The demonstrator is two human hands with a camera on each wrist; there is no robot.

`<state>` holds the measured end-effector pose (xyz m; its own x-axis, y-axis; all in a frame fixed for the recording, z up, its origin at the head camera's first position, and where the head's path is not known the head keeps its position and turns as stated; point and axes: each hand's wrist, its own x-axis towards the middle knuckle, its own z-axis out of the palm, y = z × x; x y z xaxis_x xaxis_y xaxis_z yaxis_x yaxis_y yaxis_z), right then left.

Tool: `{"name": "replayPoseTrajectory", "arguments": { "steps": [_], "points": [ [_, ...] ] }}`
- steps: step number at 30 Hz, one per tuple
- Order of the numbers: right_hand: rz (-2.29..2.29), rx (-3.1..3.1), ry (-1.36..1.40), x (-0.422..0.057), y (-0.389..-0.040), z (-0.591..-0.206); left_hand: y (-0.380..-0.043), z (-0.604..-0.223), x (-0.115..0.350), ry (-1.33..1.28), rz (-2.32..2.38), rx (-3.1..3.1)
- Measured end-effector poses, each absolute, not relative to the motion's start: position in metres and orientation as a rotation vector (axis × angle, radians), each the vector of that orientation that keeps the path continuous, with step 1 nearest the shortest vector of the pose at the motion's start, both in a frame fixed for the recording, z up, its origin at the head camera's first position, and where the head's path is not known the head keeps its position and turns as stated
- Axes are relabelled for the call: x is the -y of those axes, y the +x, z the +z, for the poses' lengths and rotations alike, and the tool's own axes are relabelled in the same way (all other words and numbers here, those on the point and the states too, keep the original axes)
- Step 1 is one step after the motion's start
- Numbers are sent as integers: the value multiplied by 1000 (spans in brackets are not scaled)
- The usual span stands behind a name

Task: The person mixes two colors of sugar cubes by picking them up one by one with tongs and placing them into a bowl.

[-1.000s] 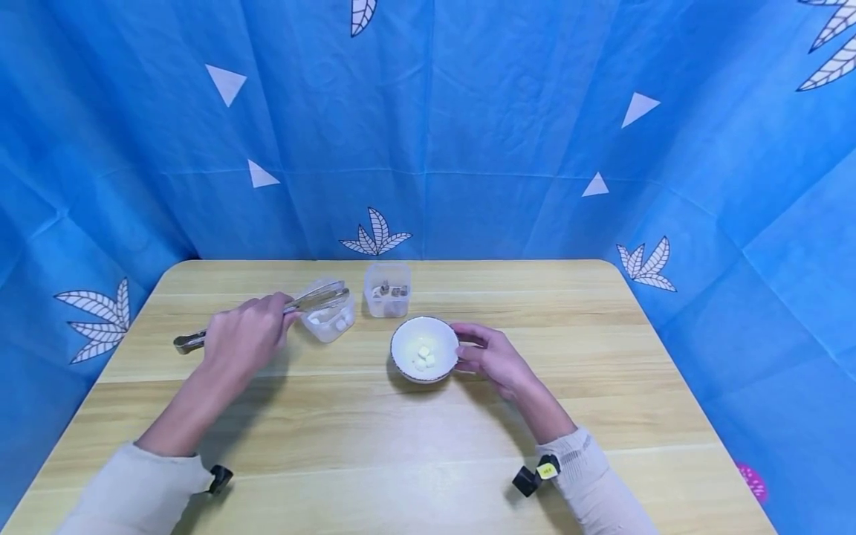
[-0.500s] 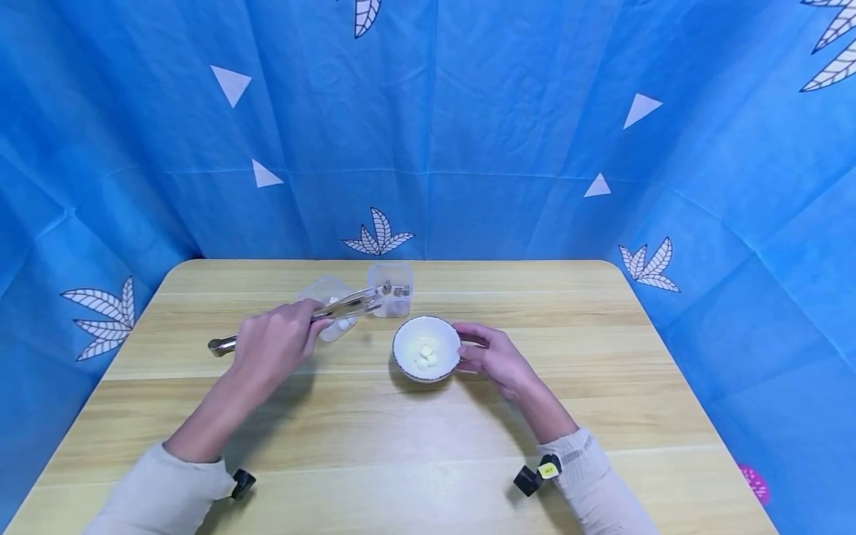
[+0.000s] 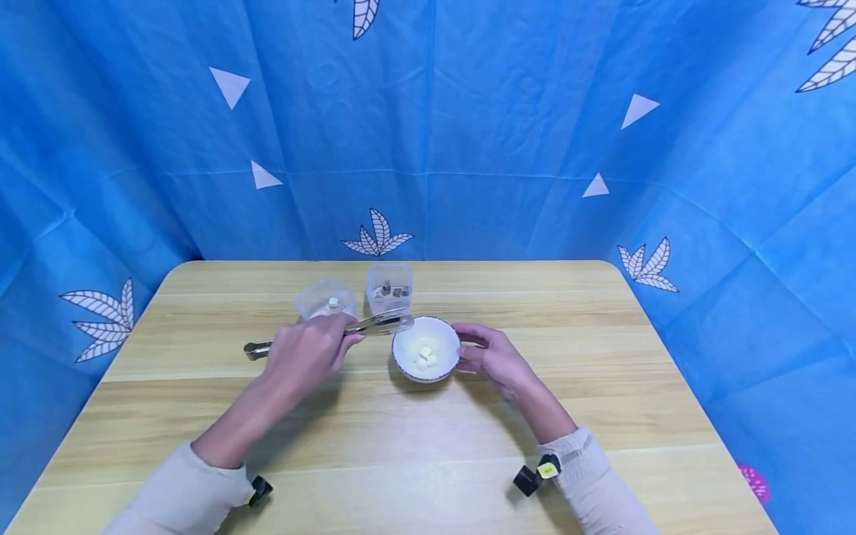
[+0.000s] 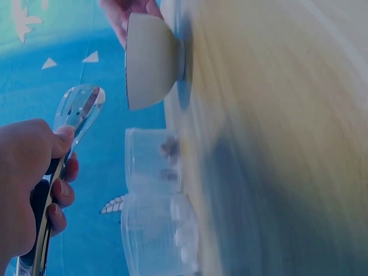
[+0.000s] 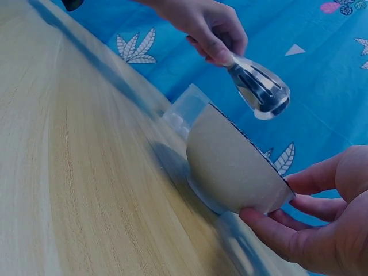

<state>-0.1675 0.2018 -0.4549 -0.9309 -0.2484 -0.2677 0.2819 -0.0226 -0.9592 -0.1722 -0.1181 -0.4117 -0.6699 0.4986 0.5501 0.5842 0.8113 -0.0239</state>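
Note:
My left hand point(image 3: 310, 349) grips a pair of metal tongs point(image 3: 381, 322), whose tips hang above the left rim of a white bowl point(image 3: 408, 364). A small white piece point(image 4: 101, 96) shows between the tong tips in the left wrist view. Several pale cubes point(image 3: 426, 357) lie at the bottom of the bowl, which stands upright on the table. My right hand point(image 3: 495, 360) holds the bowl at its right side; in the right wrist view its fingers point(image 5: 316, 178) are at the rim and the thumb is against the outer wall.
Behind the bowl stand two clear plastic boxes. One box point(image 3: 390, 272) contains several brown pieces point(image 3: 391, 290); the other box point(image 3: 310, 297), to its left, holds white pieces point(image 3: 333, 302) and is partly hidden by my left hand. A blue curtain point(image 3: 468, 148) hangs behind the wooden table point(image 3: 428, 475).
My left hand has carried the tongs rightward, from over the box of white pieces, past the box of brown pieces, to the bowl's left rim. My right hand and the bowl stay put.

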Motion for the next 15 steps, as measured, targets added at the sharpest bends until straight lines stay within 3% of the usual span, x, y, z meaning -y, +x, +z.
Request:
{"name": "replayPoseTrajectory", "arguments": {
  "steps": [15],
  "points": [
    [-2007,-1901,44,-201,-168,-455,-172,-421,103,-970,-128,2420]
  ]
}}
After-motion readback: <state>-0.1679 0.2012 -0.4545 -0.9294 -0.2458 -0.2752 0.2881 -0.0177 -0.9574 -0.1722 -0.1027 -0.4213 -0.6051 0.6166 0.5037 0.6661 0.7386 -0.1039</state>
